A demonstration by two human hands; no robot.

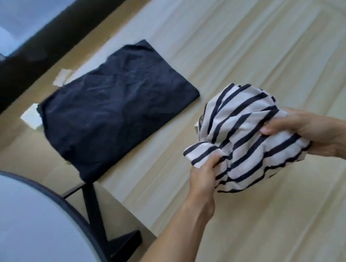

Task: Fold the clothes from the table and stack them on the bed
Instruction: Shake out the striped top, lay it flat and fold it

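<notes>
2 hands hold the bunched striped shirt (pixel 250 135) above the pale surface (pixel 243 36). Your left hand (pixel 202 170) pinches a hem corner; your right hand (pixel 310 134) grips the bundle, fingers curled. You look to be opening it to fold, so spread it flat next. The surface's edge drops just left of your left hand. The folded navy garment (pixel 118 115) lies beyond it, with open room beyond your right hand.
</notes>
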